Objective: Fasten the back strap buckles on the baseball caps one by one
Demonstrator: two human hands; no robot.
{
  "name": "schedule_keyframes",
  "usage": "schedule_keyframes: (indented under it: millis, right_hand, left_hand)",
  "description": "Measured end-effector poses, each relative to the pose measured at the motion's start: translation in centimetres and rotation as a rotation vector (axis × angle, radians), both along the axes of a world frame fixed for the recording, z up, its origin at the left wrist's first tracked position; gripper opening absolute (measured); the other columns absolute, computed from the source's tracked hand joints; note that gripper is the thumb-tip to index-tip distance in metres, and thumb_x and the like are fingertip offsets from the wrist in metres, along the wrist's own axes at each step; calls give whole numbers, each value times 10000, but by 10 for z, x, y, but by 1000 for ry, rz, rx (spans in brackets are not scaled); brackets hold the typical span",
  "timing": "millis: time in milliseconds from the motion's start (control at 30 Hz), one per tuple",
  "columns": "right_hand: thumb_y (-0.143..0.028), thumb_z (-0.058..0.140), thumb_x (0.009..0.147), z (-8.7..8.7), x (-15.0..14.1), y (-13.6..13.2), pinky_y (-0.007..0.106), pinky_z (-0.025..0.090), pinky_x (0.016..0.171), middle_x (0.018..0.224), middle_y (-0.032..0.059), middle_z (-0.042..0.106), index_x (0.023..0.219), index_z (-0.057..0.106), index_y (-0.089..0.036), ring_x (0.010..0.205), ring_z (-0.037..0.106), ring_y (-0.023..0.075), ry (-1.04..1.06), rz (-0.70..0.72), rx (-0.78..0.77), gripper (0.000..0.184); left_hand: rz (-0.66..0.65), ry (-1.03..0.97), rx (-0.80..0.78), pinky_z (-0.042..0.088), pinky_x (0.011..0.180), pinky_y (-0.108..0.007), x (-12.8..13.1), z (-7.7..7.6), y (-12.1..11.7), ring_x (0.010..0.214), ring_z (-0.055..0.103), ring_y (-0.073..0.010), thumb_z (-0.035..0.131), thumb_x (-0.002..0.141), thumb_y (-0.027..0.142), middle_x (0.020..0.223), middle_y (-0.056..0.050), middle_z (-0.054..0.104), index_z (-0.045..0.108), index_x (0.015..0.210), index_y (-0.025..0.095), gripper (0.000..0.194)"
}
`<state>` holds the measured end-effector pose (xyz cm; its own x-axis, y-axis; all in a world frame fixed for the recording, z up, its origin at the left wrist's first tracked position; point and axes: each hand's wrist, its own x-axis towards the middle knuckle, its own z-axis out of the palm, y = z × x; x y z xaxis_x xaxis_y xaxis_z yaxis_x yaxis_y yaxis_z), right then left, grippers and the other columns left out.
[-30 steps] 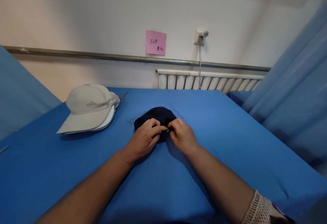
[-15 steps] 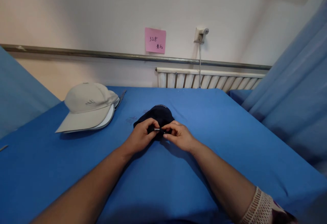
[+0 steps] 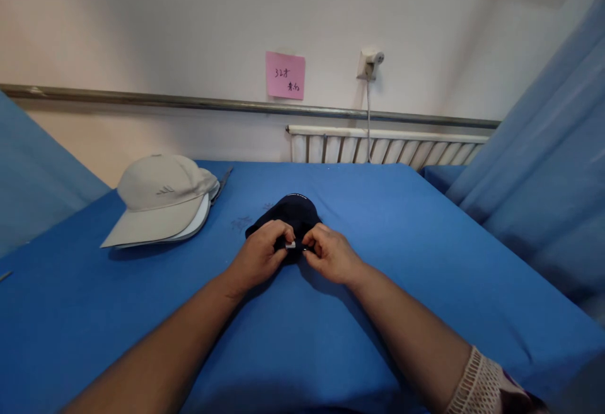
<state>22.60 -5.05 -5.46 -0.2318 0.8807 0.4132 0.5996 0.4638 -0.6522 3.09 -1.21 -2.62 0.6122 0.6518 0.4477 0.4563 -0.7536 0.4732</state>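
Note:
A dark navy cap (image 3: 293, 210) lies on the blue-covered table (image 3: 406, 237) in front of me. My left hand (image 3: 259, 256) and my right hand (image 3: 331, 253) both pinch the cap's near edge, fingers curled, with a small light metal piece (image 3: 290, 245) showing between them. The near part of the cap is hidden under my fingers.
A beige cap (image 3: 163, 196) stacked on another cap with a white brim lies at the back left. Blue cloth panels rise at left (image 3: 33, 181) and right (image 3: 548, 149). Behind the table are a radiator (image 3: 382, 149), a metal rail, a pink note (image 3: 285, 75) and a wall plug (image 3: 369, 64).
My hands have shifted slightly on the dark cap's near edge, drawing closer together; the small metal piece now shows between the fingertips. The beige cap has not moved.

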Motion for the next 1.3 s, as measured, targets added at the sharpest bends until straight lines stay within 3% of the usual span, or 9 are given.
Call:
schedule_keyframes:
  millis: [200,600,900,1033,1167,1300]
  right_hand:
    - [-170,621,810,-1,-1,0,236,395,571,837,-22,577,929,543,-209,648,511,105,-54,-99,63,147]
    - [-76,542,799,-1,0,2,261,412,665,896,4,571,883,515,-212,739,530,136,-130,-99,73,162]
    - [-60,510,803,-4,0,3,280,452,714,924,29,596,913,553,-207,806,568,162,-158,-90,123,189]
    - [-116,531,863,-6,3,5,293,482,785,1039,49,634,1031,594,-220,913,603,175,-63,-49,141,207]
    - [-135,523,895,-17,6,12,305,489,849,1081,34,670,1097,612,-241,965,631,168,60,3,88,245]
    - [-160,509,907,-24,4,17,299,496,803,982,17,690,1075,604,-241,878,649,156,161,7,-30,209]
  left_hand:
    - [8,17,32,465,758,-324,-2,3,0,813,554,-175,503,737,52,868,-10,599,538,841,208,191]
    - [-68,107,84,470,813,-350,-1,9,-2,889,563,-191,500,830,102,930,-23,616,604,944,223,196]
    - [-68,120,54,473,822,-346,1,3,-1,909,580,-189,518,887,192,954,-34,633,648,1017,228,187]
    - [-7,32,-146,479,815,-340,2,6,0,884,605,-192,524,883,279,951,-43,651,673,997,201,204]
    - [88,-154,-558,472,716,-314,3,3,3,783,606,-191,586,826,357,848,-43,674,701,940,175,244]
    - [201,-356,-934,419,560,-257,2,-2,5,639,558,-150,671,721,349,725,-21,640,691,805,161,207]
